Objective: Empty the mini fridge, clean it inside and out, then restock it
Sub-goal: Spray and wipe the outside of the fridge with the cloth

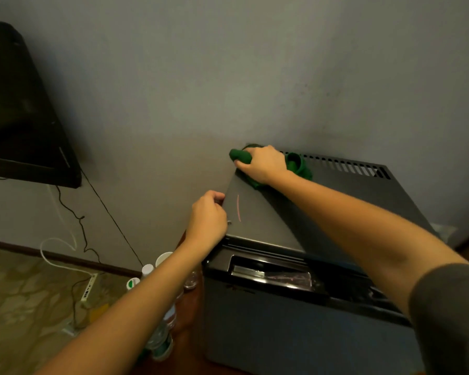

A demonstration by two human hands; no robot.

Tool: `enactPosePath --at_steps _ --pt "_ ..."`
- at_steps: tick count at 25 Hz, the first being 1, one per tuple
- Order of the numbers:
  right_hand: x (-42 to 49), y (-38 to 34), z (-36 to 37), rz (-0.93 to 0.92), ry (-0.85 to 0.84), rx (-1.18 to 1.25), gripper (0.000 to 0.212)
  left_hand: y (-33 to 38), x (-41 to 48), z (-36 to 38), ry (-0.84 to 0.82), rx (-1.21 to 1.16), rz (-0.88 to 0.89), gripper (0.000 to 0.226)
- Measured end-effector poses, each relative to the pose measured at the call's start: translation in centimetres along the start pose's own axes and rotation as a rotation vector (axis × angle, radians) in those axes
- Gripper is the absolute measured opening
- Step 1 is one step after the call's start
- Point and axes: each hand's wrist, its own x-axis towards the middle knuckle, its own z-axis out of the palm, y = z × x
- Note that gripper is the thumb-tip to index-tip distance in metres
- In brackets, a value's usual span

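Observation:
A grey mini fridge [336, 201] stands against the wall, its door closed, with a vent grille along the back of its top. My right hand [263, 163] presses a green cloth [298, 166] onto the top's far left corner, with part of the cloth bunched out past my fingers. My left hand [207, 215] grips the left edge of the fridge top, fingers curled round it. A thin pink mark [238, 208] runs along the top near that edge.
Several bottles and cups [157, 269] stand on a low wooden surface left of the fridge. A dark television [19, 109] hangs on the wall at left. Cables and a white power strip [88, 289] lie on the patterned carpet [25, 293].

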Motion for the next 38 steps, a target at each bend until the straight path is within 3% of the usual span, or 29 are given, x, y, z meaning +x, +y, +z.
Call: enactPosePath --at_steps 5,7,12,14,18,21,24,27,29,31,36,38 --pt "-13.9 -2.8 -2.9 -0.349 0.012 0.095 0.045 0.7 -1.0 -0.7 0.088 -0.388 -0.068 0.044" --pt "-19.2 -0.9 -4.7 -0.373 0.013 0.107 0.051 -0.1 -1.2 -0.7 0.067 -0.451 -0.074 0.042" --pt "-21.4 6.3 -5.8 0.158 0.056 0.005 0.047 -0.8 -2.1 -0.6 -0.014 -0.422 0.068 0.043" --pt "-18.7 4.1 -4.7 0.192 0.088 -0.027 0.047 -0.7 -2.0 -0.7 0.01 -0.394 0.099 0.046" --pt "-15.8 -4.9 -2.7 -0.101 0.037 0.023 0.046 -0.8 -1.8 -0.9 0.085 -0.399 0.111 0.048" --pt "-17.2 -4.1 -3.9 -0.22 -0.003 0.077 0.047 -0.5 -0.7 -1.0 0.031 -0.314 0.127 0.048" --pt "-21.4 4.6 -5.3 0.038 0.01 -0.02 0.05 -0.5 -0.1 -0.5 -0.092 -0.306 0.108 0.048" --pt "-25.8 12.0 -7.1 0.43 0.079 -0.12 0.046 -0.7 -0.8 -0.1 -0.067 -0.325 0.135 0.044" --pt "-25.3 12.6 -7.1 0.528 0.145 -0.14 0.042 -0.5 -1.3 -0.2 -0.005 -0.349 0.169 0.04" --pt "-22.6 9.4 -6.4 0.476 0.14 -0.1 0.046 -0.2 -1.4 -0.4 0.023 -0.343 0.187 0.04" --pt "-14.4 -7.0 -3.0 -0.107 0.002 0.012 0.04 -0.7 -0.9 -0.6 0.12 -0.342 0.188 0.042" --pt "-12.3 -7.7 -3.1 -0.167 -0.059 0.053 0.039 -0.7 -0.4 -0.9 0.1 -0.302 0.205 0.043"
